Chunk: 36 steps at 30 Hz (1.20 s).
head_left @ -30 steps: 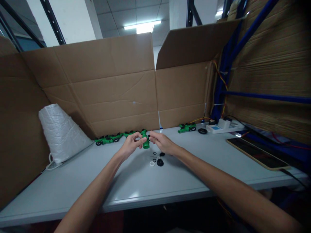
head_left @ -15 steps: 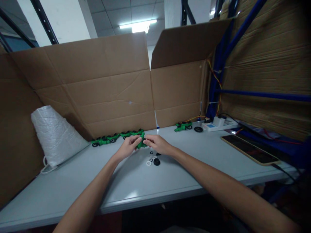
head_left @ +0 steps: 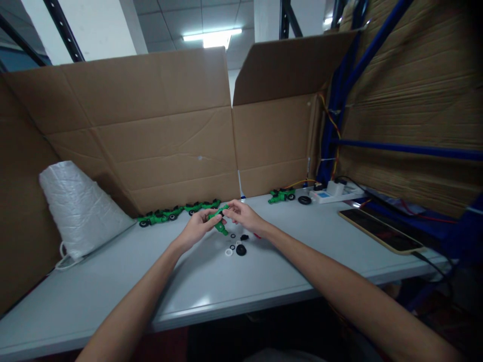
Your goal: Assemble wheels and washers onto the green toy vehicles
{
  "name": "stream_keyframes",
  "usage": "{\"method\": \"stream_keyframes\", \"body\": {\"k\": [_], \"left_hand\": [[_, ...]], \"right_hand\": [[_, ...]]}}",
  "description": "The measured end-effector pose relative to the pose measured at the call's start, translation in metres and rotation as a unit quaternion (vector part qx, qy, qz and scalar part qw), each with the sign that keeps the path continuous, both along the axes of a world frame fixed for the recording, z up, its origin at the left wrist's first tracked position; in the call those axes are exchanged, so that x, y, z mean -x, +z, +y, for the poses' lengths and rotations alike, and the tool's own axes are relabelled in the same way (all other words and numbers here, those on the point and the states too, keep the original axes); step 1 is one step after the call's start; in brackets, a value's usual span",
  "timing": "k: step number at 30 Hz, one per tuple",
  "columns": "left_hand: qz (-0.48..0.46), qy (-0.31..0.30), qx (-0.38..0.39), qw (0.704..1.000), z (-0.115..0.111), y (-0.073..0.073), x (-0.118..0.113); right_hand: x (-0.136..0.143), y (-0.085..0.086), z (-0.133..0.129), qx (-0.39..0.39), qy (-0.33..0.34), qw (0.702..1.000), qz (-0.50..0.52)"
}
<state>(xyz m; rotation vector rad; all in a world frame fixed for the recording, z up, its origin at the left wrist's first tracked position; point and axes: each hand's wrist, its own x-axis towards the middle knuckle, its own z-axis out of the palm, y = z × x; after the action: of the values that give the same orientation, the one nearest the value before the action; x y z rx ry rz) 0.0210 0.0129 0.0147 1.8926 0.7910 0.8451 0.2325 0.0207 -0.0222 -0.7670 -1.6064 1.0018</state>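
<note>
**Green piece (head_left: 221, 229) between the hands: hazards and surroundings**

Your left hand (head_left: 196, 227) pinches the green piece between thumb and fingers, above the table (head_left: 113, 296); its lower end points down toward you. Your right hand (head_left: 246, 216) meets the piece from the other side, thumb and fingers drawn together near a dark spot on it. You cannot tell from this view whether they pinch a small fitting.

CAUTION: Uneven pressure from the right fingertips could turn the piece in the left pinch. A fitting released early could drop among the loose parts below and be hard to pick out.

Just below your fingers lie a white ring (head_left: 229, 252), a black disc (head_left: 241, 250), a dark part (head_left: 244, 237) and some smaller rings. A lowered wrist could scatter them. A small red item (head_left: 257, 236) shows beside your right wrist, partly covered by it.

Beyond your hands, green vehicles (head_left: 158, 217) stand along the cardboard wall (head_left: 181, 146), which limits reach forward. The white bag (head_left: 81, 211) bounds your left side. To the right, note the power strip (head_left: 341, 193) and the phone (head_left: 381, 231); your forearm could snag the phone's cable (head_left: 426, 264) if swung wide.
</note>
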Motion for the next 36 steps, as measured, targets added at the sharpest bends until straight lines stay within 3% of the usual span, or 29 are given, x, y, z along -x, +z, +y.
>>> {"method": "stream_keyframes", "body": {"k": [11, 19, 26, 36], "left_hand": [[-0.026, 0.0, 0.024, 0.999, 0.003, -0.005, -0.003], [-0.07, 0.048, 0.094, 0.992, 0.0, -0.009, -0.008], [-0.126, 0.026, 0.153, 0.98, -0.001, -0.012, -0.008], [-0.143, 0.013, 0.151, 0.978, -0.005, -0.01, -0.01]], "right_hand": [[0.005, 0.002, -0.005, 0.004, 0.027, 0.999, 0.045], [0.01, -0.005, -0.003, 0.016, 0.032, 0.999, 0.033], [0.012, -0.003, -0.007, 0.012, 0.016, 1.0, 0.022], [0.009, 0.003, -0.011, -0.003, 0.019, 1.0, 0.014]]}}
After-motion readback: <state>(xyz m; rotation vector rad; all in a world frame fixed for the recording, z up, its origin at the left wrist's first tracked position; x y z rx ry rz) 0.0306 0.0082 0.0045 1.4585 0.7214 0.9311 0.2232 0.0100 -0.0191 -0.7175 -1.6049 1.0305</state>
